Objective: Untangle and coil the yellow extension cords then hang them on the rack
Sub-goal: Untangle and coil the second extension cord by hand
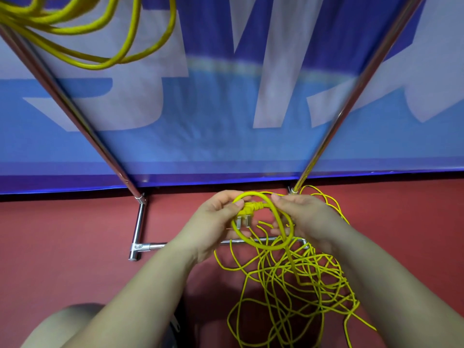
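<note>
A matte red floor [75, 234] is spreading under the whole scene, and a large blue and white printed banner [226, 109] is standing along its far edge. In front of the banner, a chrome tubular rack [139, 222] is resting its base bars on the floor, while its two shiny uprights are rising and splaying apart toward the top corners. A coiled yellow extension cord [100, 46] is hanging in several loops at the top left, well above the fingers. Below and to the right of the fingers, a loose tangled yellow extension cord [288, 285] is lying in a heap on the floor, one strand running up into the hands. The left hand [213, 222] is curling its fingers around a small round loop of yellow cord [263, 244] and pinching the yellow moulded plug [247, 209] under the thumb. The plug is lying with its long axis slanting, its cable end pointing right toward the other hand's fingertips and its metal prongs pointing down and left, just beside the left fingertips. The right hand [306, 219] is gripping the right side of the loop, thumb on top and fingers curled beneath.
</note>
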A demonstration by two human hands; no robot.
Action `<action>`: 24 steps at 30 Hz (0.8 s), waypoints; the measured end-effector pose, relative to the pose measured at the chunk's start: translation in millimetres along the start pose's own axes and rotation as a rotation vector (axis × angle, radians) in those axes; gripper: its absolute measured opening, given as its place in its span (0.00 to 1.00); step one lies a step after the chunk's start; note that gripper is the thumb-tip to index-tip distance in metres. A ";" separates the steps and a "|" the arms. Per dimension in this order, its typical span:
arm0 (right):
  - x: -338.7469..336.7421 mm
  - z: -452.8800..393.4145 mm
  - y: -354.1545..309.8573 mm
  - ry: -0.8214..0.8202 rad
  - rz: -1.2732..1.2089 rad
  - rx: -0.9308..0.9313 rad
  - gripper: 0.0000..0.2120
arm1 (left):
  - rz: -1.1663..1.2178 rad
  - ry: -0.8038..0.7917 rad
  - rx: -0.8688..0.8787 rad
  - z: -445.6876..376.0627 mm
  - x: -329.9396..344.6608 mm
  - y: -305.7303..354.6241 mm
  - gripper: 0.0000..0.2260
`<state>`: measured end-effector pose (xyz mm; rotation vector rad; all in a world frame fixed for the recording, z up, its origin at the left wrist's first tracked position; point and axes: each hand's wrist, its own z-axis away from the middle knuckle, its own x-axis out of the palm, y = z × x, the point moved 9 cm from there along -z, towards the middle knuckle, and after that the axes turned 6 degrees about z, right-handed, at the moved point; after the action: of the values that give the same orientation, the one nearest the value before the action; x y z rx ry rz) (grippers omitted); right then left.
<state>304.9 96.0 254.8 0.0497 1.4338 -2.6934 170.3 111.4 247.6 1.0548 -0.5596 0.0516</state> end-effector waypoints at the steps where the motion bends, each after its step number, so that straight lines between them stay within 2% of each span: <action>1: -0.9 0.0 1.4 0.005 0.015 0.006 0.08 | -0.004 0.017 -0.004 -0.9 -1.3 -2.0 0.07; 5: -7.1 -1.1 0.7 0.054 0.020 -0.017 0.07 | -0.004 0.040 -0.028 -2.2 -2.9 -6.0 0.08; 8: -17.8 -3.2 2.3 0.156 -0.021 -0.023 0.07 | -0.001 0.076 -0.012 -1.6 -6.7 -1.6 0.09; 10: -26.9 -3.3 3.1 0.228 -0.107 -0.028 0.06 | 0.025 0.155 0.000 -2.1 -17.1 0.5 0.09; 13: -33.6 -3.3 4.5 0.252 -0.240 -0.026 0.05 | 0.075 0.311 -0.056 -1.6 -39.1 -5.6 0.08; 17: -34.1 -5.1 3.8 0.246 -0.217 -0.061 0.02 | 0.094 0.494 -0.163 1.8 -64.3 -22.6 0.16; 19: -31.6 -5.4 -2.4 0.251 -0.153 -0.130 0.03 | -0.112 0.548 -0.159 3.4 -71.7 -21.0 0.23; 21: -27.7 -5.4 -10.1 0.248 -0.042 -0.210 0.04 | -0.328 0.506 -0.038 3.1 -62.3 -7.7 0.24; 24: -21.2 -4.4 -21.1 0.250 0.231 -0.313 0.05 | -0.773 0.397 0.372 10.4 -31.4 30.8 0.29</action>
<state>323.9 112.8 271.3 0.5115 1.7773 -2.3156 129.7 125.2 261.9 1.5190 0.2506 -0.3196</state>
